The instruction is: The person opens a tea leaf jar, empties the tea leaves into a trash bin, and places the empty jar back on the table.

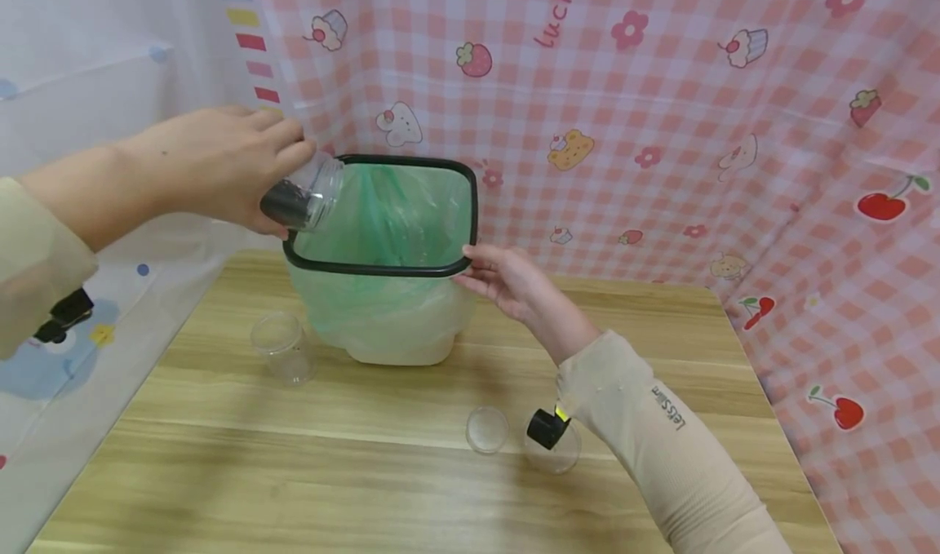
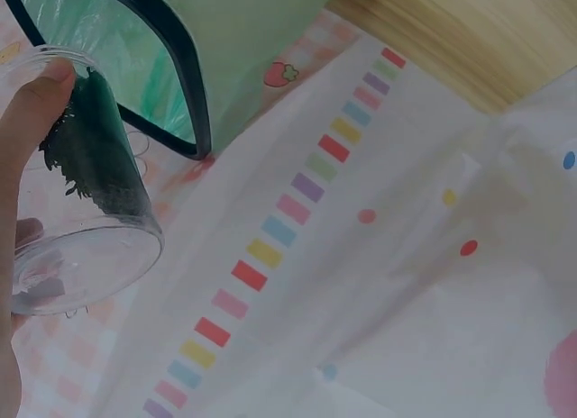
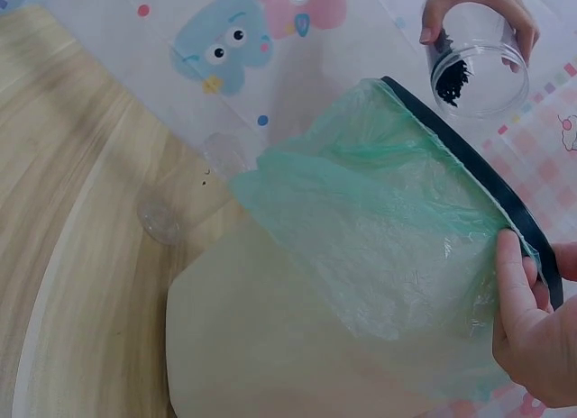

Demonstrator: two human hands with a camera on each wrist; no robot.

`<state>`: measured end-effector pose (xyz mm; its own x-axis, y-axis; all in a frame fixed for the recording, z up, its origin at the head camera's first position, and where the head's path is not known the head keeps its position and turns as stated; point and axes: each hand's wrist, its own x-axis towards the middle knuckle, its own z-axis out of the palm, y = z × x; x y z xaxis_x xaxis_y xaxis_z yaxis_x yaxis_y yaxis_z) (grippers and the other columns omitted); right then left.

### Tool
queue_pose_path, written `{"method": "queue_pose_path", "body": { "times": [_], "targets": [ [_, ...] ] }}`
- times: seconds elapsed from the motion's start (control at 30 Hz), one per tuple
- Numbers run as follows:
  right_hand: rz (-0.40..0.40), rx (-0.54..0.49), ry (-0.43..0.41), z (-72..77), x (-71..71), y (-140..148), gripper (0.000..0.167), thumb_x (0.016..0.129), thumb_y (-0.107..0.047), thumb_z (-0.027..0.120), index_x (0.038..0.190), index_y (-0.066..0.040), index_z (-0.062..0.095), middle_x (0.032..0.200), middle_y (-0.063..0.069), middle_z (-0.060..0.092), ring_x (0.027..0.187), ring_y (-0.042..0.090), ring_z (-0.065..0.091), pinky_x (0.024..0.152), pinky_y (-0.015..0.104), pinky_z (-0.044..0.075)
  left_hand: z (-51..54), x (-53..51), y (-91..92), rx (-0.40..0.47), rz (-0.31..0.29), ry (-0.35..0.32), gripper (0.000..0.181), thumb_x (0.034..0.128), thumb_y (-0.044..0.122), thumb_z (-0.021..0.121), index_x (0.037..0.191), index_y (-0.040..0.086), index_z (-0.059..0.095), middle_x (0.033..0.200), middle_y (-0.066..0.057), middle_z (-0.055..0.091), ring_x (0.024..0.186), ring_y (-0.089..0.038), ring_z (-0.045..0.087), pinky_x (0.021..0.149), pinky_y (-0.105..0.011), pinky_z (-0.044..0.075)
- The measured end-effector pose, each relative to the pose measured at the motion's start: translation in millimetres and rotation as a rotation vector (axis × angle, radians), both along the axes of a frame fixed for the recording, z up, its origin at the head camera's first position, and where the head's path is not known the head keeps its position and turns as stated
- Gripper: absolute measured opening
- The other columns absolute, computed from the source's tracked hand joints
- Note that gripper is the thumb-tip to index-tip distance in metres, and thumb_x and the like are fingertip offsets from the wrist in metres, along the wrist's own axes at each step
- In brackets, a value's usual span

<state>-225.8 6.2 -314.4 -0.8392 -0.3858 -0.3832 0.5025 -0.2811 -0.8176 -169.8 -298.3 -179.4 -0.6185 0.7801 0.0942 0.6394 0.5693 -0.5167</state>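
My left hand (image 1: 220, 166) grips a clear plastic jar (image 1: 323, 187), tilted with its mouth toward the bin's opening at the left of the rim. Dark loose bits (image 2: 104, 157) lie along the jar's lower side in the left wrist view. The pale trash bin (image 1: 396, 342) stands on the table, lined with a green plastic bag (image 1: 382, 219) under a black rim (image 1: 374, 270). At the rim's front right corner, my right hand (image 1: 510, 285) pinches the edge, thumb on one side and fingers on the other. The bin's bottom is hidden.
Another clear jar (image 1: 282, 348) stands uncovered left of the bin on the wooden table (image 1: 352, 472). Two clear round lids, one (image 1: 487, 430) beside another (image 1: 554, 458), lie in front, the second partly behind my right wrist camera. Patterned cloth (image 1: 573, 89) hangs behind.
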Motion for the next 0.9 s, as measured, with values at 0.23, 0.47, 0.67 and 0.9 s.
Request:
{"method": "queue_pose_path", "body": {
  "times": [0.23, 0.47, 0.67, 0.9],
  "targets": [
    [-0.003, 0.001, 0.001, -0.5, 0.8, -0.5, 0.012, 0.089, 0.001, 0.057, 0.097, 0.001, 0.049, 0.086, 0.011, 0.047, 0.073, 0.016, 0.054, 0.081, 0.030, 0.053, 0.7, 0.7, -0.3, -0.031, -0.017, 0.009, 0.083, 0.0528, 0.053, 0.082, 0.104, -0.005, 0.051, 0.087, -0.015, 0.049, 0.077, -0.032, 0.051, 0.068, -0.047, 0.049],
    [-0.003, -0.007, 0.006, -0.6, 0.7, 0.0, 0.012, 0.089, 0.001, 0.057, 0.098, 0.001, 0.049, 0.086, 0.011, 0.047, 0.073, 0.016, 0.054, 0.081, 0.031, 0.053, 1.5, 0.0, 1.3, -0.051, -0.030, 0.013, 0.082, 0.0522, 0.053, 0.083, 0.102, -0.004, 0.050, 0.086, -0.014, 0.050, 0.078, -0.032, 0.051, 0.070, -0.046, 0.049],
    [-0.001, -0.013, 0.014, -1.1, 0.3, -0.2, 0.014, 0.089, 0.002, 0.057, 0.099, 0.001, 0.048, 0.086, 0.011, 0.047, 0.074, 0.016, 0.053, 0.081, 0.031, 0.052, 2.3, -0.9, 4.3, -0.074, 0.004, -0.014, 0.082, 0.0541, 0.053, 0.083, 0.105, -0.003, 0.051, 0.092, -0.016, 0.053, 0.083, -0.033, 0.052, 0.078, -0.048, 0.049],
    [-0.004, -0.009, 0.011, -1.9, -0.2, -0.7, 0.013, 0.089, 0.002, 0.057, 0.099, 0.001, 0.049, 0.086, 0.011, 0.047, 0.074, 0.016, 0.053, 0.081, 0.031, 0.053, 4.0, -1.5, 5.5, -0.095, 0.014, -0.027, 0.083, 0.0548, 0.053, 0.083, 0.107, -0.003, 0.051, 0.094, -0.017, 0.054, 0.086, -0.034, 0.053, 0.079, -0.048, 0.048]
  ]
}}
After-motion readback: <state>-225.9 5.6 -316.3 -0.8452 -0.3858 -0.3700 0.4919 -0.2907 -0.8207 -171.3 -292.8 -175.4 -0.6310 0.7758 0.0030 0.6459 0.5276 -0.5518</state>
